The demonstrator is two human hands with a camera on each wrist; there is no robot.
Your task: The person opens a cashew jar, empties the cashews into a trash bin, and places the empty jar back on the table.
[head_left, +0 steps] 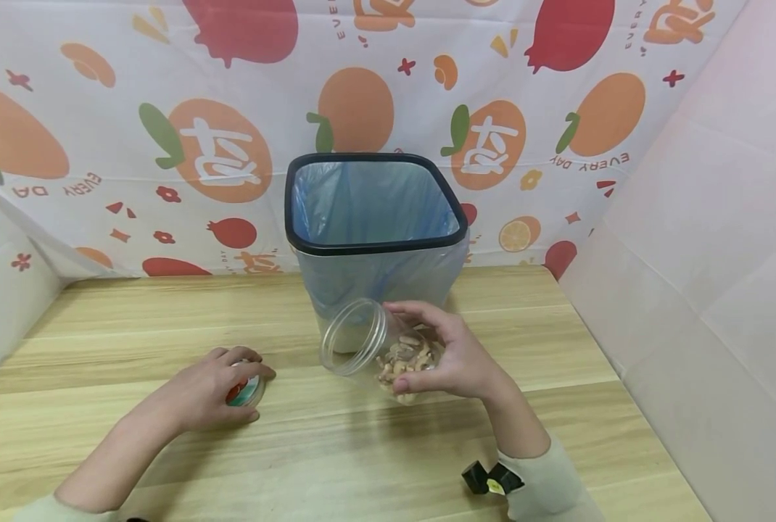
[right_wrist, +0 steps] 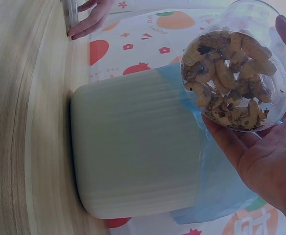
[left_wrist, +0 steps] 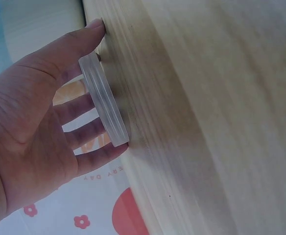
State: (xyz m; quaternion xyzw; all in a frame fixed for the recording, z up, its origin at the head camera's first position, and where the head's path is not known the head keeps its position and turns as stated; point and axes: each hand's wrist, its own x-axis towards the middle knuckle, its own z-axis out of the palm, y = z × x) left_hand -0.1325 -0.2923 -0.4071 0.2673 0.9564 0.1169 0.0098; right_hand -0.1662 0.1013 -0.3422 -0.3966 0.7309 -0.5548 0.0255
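My right hand point(head_left: 456, 355) grips a clear plastic jar point(head_left: 355, 337), fingers and thumb round its lower part. Tilted on its side, the jar has its open mouth toward the left and stands off the table, in front of the bin. Cashews point(right_wrist: 226, 73) with bits of brown skin lie in its bottom. On the table at the left, my left hand point(head_left: 208, 391) holds a round jar lid point(head_left: 247, 391) with a green and red top. The left wrist view shows the thumb and fingers round the rim of the lid point(left_wrist: 104, 100), which lies against the wood.
A white bin point(head_left: 375, 290) with a black rim and a blue liner bag stands at the back middle of the wooden table point(head_left: 166, 312). Fruit-printed cloth point(head_left: 231, 87) hangs behind it. A plain pale cloth wall point(head_left: 701, 290) rises on the right.
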